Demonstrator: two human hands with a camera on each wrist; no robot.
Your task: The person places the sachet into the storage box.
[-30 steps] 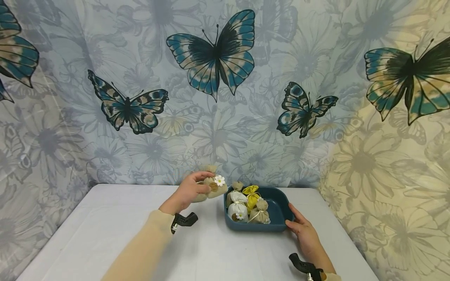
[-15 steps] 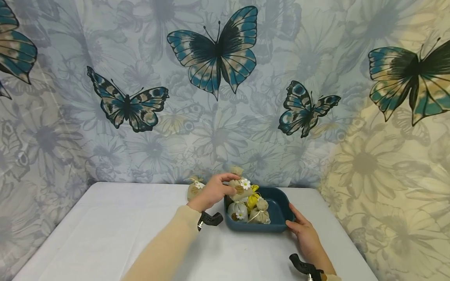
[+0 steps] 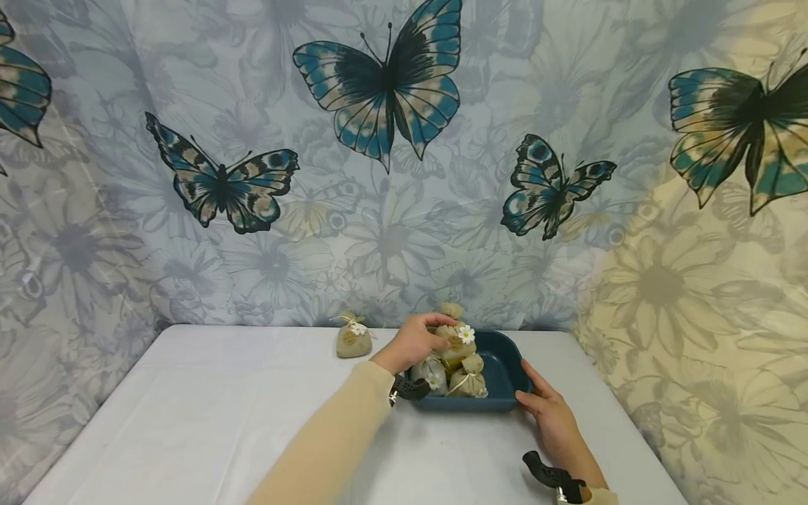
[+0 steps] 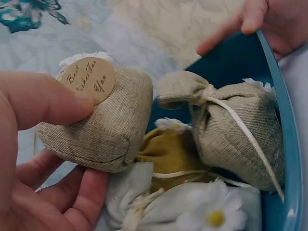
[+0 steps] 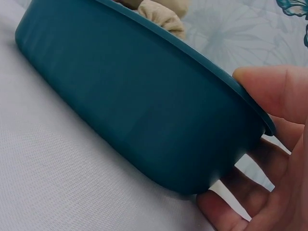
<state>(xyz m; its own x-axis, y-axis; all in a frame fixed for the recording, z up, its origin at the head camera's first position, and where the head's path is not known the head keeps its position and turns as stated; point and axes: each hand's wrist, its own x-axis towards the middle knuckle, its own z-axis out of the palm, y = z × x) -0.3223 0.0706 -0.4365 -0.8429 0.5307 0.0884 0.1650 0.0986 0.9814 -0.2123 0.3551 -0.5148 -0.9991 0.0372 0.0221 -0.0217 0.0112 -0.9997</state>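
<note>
My left hand [image 3: 413,344] pinches a beige cloth sachet [image 4: 120,130] between thumb and fingers, above the left part of a dark blue bin [image 3: 499,405]. The sachet carries a white flower and a round "Best Wishes For You" tag [image 4: 98,77]. Below it in the bin lie a white sachet [image 4: 168,204] with a flower, a yellow one [image 4: 168,149] and a beige one [image 4: 240,127] tied with cord. My right hand [image 3: 555,419] grips the bin's right end, thumb at the rim and fingers around the outside. Part of the bin's left side is hidden by the left hand.
Another beige sachet [image 3: 353,342] with a white flower stands on the white table [image 3: 208,407], left of the bin. Behind the table hangs a butterfly-printed cloth [image 3: 391,245]. Bare bin floor shows at its right side.
My left hand has carried the beige sachet rightward from beside the bin to above it, uncovering the other sachet on the table. My right hand keeps its grip on the bin.
</note>
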